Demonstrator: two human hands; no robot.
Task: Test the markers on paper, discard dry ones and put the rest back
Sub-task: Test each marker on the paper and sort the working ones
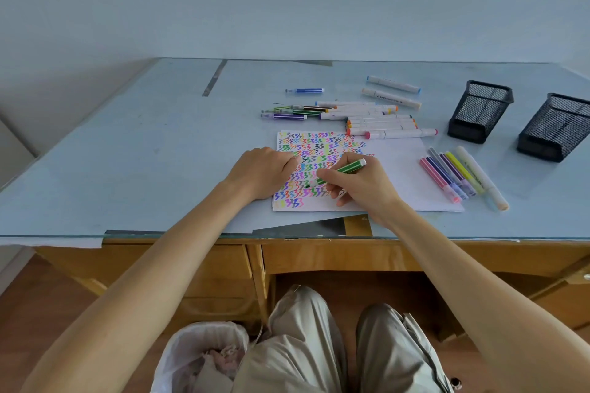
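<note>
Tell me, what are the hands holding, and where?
The right hand holds a green marker near its tip. The left hand holds nothing; it rests on the paper.

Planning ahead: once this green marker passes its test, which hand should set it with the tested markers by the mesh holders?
Right, probably. The right hand already grips the green marker, and the mesh holders stand on its side. The left hand rests on the paper.

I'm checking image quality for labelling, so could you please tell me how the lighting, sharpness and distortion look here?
Head view: soft, even, bluish light with faint shadows and no strong glare on the table; wide-angle bending curves the table's edges; the paper and green marker are fairly sharp, though print on the white markers is too small to read.
</note>
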